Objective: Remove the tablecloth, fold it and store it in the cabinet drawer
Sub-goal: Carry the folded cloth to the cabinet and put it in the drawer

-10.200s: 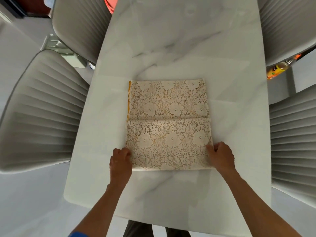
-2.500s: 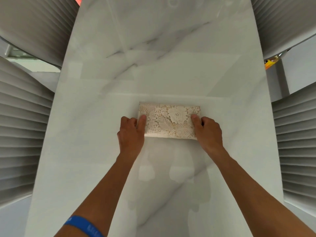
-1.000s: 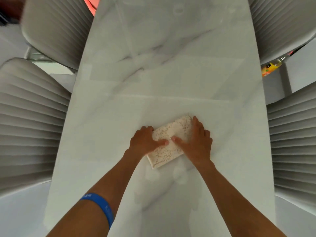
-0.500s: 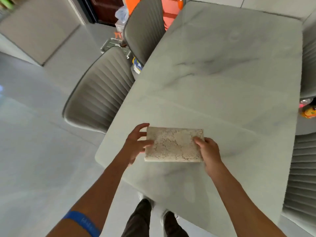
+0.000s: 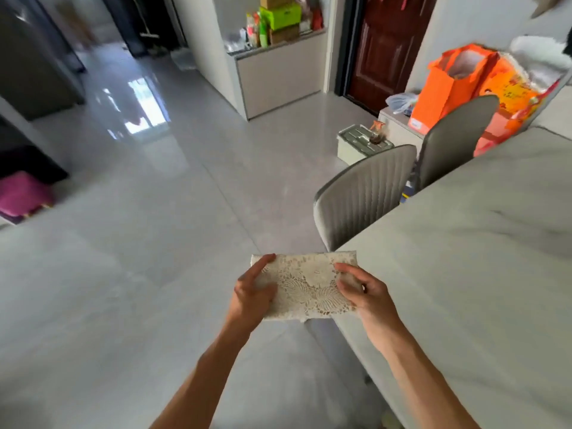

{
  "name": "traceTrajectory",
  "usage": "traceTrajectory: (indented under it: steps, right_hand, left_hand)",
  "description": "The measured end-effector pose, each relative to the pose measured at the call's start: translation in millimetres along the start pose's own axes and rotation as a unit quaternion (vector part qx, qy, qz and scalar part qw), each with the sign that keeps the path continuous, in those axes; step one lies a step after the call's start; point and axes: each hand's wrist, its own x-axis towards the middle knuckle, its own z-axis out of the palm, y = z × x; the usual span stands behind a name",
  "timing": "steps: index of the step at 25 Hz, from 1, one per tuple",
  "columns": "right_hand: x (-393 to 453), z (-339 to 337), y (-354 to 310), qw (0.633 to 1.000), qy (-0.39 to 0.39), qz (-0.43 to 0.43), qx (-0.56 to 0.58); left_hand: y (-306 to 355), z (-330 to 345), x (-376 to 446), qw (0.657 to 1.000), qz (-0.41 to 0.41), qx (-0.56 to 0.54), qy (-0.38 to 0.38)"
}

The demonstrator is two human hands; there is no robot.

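Observation:
The cream lace tablecloth (image 5: 306, 289) is folded into a small thick rectangle and held in the air at the near left corner of the marble table (image 5: 479, 258). My left hand (image 5: 252, 294) grips its left end, thumb on top. My right hand (image 5: 366, 294) grips its right end. A low beige cabinet (image 5: 278, 77) stands across the room beside a dark red door; I see no open drawer on it.
Two grey ribbed chairs (image 5: 365, 196) stand along the table's left side. Orange bags (image 5: 448, 85) and a grey storage box (image 5: 360, 144) sit beyond them. A pink stool (image 5: 23, 193) is at the far left. Glossy tiled floor (image 5: 154, 243) stretches toward the cabinet.
The cloth went from a large folded square to a small packet. Both hands lifted it off the table, and the view has turned left toward the room.

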Motion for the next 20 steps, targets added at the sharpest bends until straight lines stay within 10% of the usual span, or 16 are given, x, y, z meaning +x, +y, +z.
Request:
traceTrajectory:
  steps: [4,12,20]
  right_hand:
    - [-7,140,11,0.995,-0.098,0.031,-0.014]
    - [-14,442,41,0.945,-0.269,0.135,-0.124]
    - [30,672,82,0.878,-0.416,0.003,-0.237]
  left_hand:
    - [-38,-142,-19,0.99,0.054,0.127,0.008]
    - [-145,-415,-101,0.987,-0.027,-0.041,0.15]
    - [-224,-586,-84,0.952,-0.087,-0.05,0.288]
